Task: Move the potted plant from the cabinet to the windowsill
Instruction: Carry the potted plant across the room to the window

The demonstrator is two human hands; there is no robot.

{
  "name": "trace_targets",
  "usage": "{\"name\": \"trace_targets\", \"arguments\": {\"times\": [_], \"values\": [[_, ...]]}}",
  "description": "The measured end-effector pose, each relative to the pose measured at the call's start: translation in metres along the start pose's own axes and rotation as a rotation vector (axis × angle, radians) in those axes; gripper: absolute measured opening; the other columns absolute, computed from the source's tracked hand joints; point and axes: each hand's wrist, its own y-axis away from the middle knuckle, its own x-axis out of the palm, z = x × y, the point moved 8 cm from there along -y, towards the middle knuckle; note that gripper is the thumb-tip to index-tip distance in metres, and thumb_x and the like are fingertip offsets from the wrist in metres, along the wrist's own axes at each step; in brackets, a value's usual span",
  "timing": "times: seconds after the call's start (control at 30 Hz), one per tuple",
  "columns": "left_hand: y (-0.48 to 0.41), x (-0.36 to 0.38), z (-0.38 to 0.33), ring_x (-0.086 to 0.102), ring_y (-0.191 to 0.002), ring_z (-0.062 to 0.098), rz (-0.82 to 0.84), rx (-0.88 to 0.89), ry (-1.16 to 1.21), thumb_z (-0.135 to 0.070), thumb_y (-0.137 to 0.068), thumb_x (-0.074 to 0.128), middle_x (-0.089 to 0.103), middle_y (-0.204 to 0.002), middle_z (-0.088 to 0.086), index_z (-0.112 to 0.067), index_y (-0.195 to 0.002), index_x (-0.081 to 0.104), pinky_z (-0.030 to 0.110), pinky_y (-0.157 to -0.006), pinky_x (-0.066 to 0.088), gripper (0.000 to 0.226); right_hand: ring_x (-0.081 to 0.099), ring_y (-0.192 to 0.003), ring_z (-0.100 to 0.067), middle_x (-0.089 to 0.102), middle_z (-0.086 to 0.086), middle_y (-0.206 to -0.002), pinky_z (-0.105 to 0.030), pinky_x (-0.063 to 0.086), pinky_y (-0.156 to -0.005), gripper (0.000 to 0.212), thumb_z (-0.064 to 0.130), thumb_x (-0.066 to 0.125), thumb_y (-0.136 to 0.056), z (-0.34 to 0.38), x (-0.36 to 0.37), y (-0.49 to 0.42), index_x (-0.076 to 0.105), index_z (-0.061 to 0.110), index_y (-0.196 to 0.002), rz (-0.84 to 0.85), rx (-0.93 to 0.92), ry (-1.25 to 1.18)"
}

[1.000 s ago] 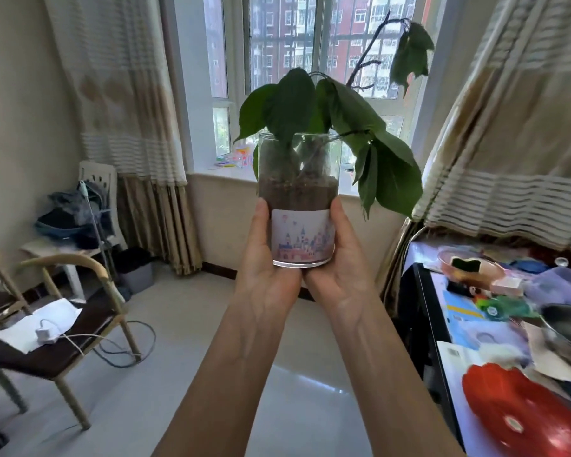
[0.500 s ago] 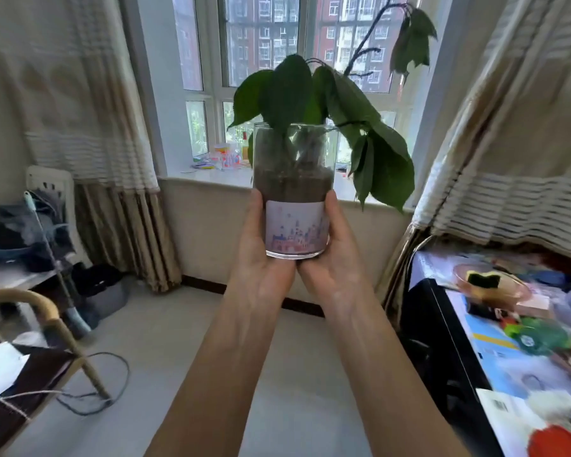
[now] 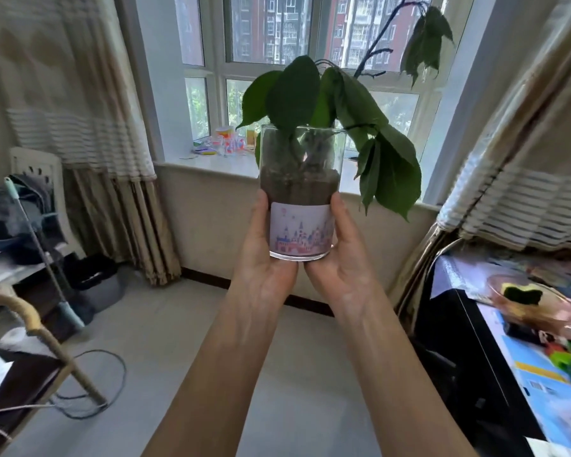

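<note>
Two bare hands, one plant. Left hand (image 3: 261, 265) and right hand (image 3: 342, 262) cup the base of the plant (image 3: 302, 192) from either side, fingers wrapped on its glass wall. It is held upright in mid-air, short of the sill (image 3: 218, 164). Pot: one clear glass cylinder, dark crumbly soil, castle-print band. Broad, drooping green leaves. Sill: smooth, white. Two striped curtains flank it.

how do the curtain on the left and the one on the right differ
The left curtain hangs straight down to near the floor; the right curtain slants across the corner, its lower part gathered behind the cluttered table. The left clears the windowsill; the right reaches its end. Both are beige with a pale striped band.
</note>
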Motion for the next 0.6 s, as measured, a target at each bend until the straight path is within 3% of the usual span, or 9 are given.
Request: {"name": "trace_targets", "arguments": {"times": [0.17, 0.27, 0.37, 0.47, 0.53, 0.6], "values": [[-0.054, -0.004, -0.007, 0.058, -0.131, 0.034, -0.007, -0.019, -0.047, -0.038, -0.097, 0.057, 0.064, -0.138, 0.021, -0.005, -0.135, 0.062, 0.052, -0.102, 0.048, 0.051, 0.058, -0.134, -0.036, 0.060, -0.021, -0.145, -0.057, 0.044, -0.111, 0.107, 0.024, 0.095, -0.050, 0.010, -0.016, -0.056, 0.052, 0.004, -0.146, 0.022, 0.014, -0.026], [-0.088, -0.003, -0.008, 0.065, -0.113, 0.035, 0.000, -0.030, -0.043, -0.036, -0.096, 0.059, 0.070, -0.121, 0.021, -0.005, -0.122, 0.068, 0.055, -0.083, 0.056, 0.042, 0.059, -0.131, -0.036, 0.060, -0.021, -0.145, -0.056, 0.048, -0.107, 0.108, 0.025, 0.096, -0.049, 0.017, -0.023, -0.090, 0.053, 0.004, -0.145, 0.076, 0.042, -0.031], [-0.127, 0.002, -0.007, 0.063, -0.116, 0.036, 0.002, -0.040, -0.040, -0.034, -0.095, 0.062, 0.071, -0.121, 0.023, -0.005, -0.122, 0.069, 0.059, -0.075, 0.057, 0.040, 0.060, -0.131, -0.037, 0.061, -0.021, -0.144, -0.057, 0.049, -0.105, 0.106, 0.024, 0.096, -0.050, 0.028, -0.033, -0.130, 0.053, 0.004, -0.144, 0.075, 0.086, -0.049], [-0.158, 0.004, -0.007, 0.060, -0.128, 0.036, -0.014, -0.025, -0.033, -0.036, -0.096, 0.060, 0.066, -0.134, 0.023, -0.007, -0.129, 0.067, 0.056, -0.086, 0.057, 0.045, 0.073, -0.108, -0.027, 0.076, -0.012, -0.119, -0.048, 0.060, -0.091, 0.085, 0.031, 0.093, -0.053, 0.039, -0.043, -0.159, 0.062, 0.008, -0.129, 0.063, 0.094, 0.020], [-0.184, 0.006, -0.004, 0.058, -0.130, 0.036, -0.023, -0.001, -0.014, -0.035, -0.096, 0.060, 0.068, -0.131, 0.022, -0.006, -0.120, 0.070, 0.055, -0.094, 0.052, 0.039, 0.077, -0.089, -0.016, 0.081, -0.001, -0.097, -0.035, 0.064, -0.077, 0.081, 0.041, 0.090, -0.051, 0.051, -0.052, -0.182, 0.062, 0.014, -0.123, 0.031, 0.075, 0.134], [-0.201, 0.006, -0.002, 0.058, -0.132, 0.037, -0.029, 0.003, 0.010, -0.035, -0.096, 0.060, 0.068, -0.131, 0.021, -0.006, -0.113, 0.072, 0.055, -0.097, 0.049, 0.035, 0.077, -0.097, -0.021, 0.080, -0.006, -0.108, -0.039, 0.064, -0.078, 0.083, 0.035, 0.090, -0.056, 0.057, -0.058, -0.197, 0.061, 0.010, -0.129, 0.007, 0.088, 0.096]]}}
